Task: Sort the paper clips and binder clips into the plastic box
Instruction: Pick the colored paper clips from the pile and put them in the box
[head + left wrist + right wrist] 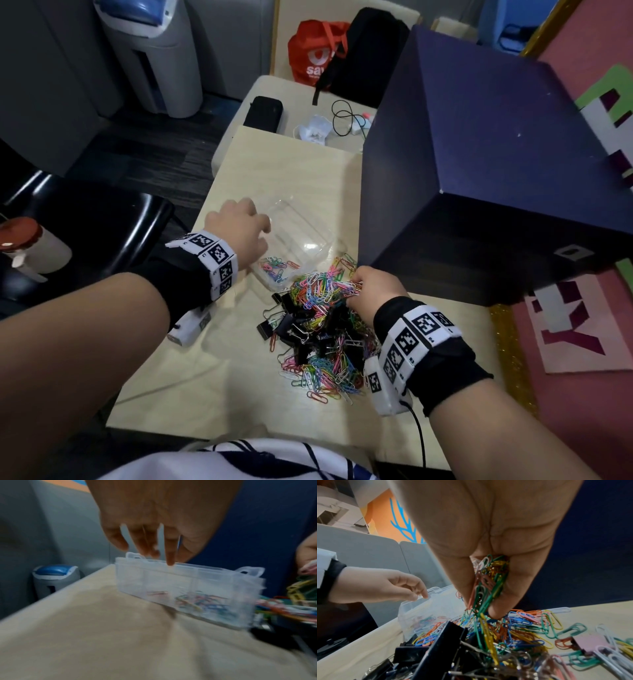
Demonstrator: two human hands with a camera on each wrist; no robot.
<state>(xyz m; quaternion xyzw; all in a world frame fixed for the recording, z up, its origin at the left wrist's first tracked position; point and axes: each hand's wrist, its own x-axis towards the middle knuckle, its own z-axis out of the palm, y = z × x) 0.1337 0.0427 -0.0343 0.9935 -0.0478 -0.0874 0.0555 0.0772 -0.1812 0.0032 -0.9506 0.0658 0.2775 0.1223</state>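
Observation:
A clear plastic box (301, 233) (188, 588) (423, 609) lies open on the pale table (212, 370), with a few coloured paper clips (275, 269) in its near compartment. My left hand (265, 228) (164, 557) (419, 595) hangs over the box's left rim, fingertips (170, 562) touching the edge. Just below the box is a mixed heap of coloured paper clips (318, 329) and black binder clips (291, 325) (436, 649). My right hand (356, 284) (481, 609) pinches a bunch of paper clips at the heap's top right, lifting them slightly.
A large dark blue box (479, 154) stands close to the right of the heap and the plastic box. A black chair (102, 222) and a red-lidded bottle (24, 240) are off the table's left edge. A black pouch (263, 111) and cables lie far back.

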